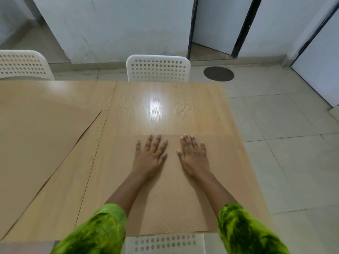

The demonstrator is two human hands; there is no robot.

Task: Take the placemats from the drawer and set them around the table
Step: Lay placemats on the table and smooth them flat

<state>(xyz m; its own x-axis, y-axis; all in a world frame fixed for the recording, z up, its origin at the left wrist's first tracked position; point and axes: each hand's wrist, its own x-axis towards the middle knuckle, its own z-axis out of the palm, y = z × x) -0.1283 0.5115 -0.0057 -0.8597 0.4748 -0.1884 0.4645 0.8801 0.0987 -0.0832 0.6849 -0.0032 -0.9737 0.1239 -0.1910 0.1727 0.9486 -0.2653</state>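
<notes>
My left hand [149,158] and right hand [194,156] press flat, fingers spread, gripping nothing, on the placemat [170,204] at six o'clock; lifting carelessly could drag it off the table [165,107] edge.

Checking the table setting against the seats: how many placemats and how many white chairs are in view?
Placemats: 2 (one under both hands, one at left)
White chairs: 3 (far middle, far left, near edge)
Total: 5

Tan textured placemat [170,195] flat at table's near edge; second placemat [36,129] left.
</notes>
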